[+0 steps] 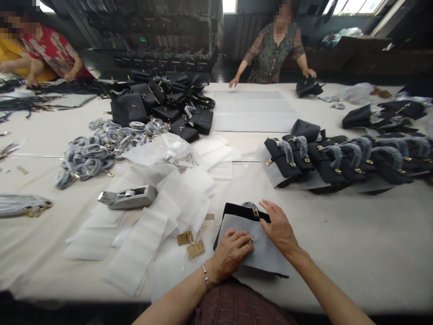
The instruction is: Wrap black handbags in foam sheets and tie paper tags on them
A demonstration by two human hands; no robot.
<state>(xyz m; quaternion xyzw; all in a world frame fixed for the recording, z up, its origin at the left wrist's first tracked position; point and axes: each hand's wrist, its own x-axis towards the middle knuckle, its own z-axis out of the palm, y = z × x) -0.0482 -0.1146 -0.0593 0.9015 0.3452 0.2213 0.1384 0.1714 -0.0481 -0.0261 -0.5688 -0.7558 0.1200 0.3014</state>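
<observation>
A small black handbag (pixel 237 211) with a gold clasp lies near the table's front edge, mostly covered by a grey foam sheet (pixel 260 253). My left hand (pixel 232 253) rests flat on the sheet, fingers stretched out and pressing it down. My right hand (pixel 279 228) lies over the sheet's upper right part, fingers extended toward the clasp. Neither hand grips anything.
White foam sheets (pixel 169 203), a tape dispenser (pixel 130 197) and paper tags (pixel 191 243) lie to the left. Wrapped straps (pixel 98 149) and black bags (pixel 158 104) are further back. A row of wrapped bags (pixel 338 158) lies at right. Two other people work at the far side.
</observation>
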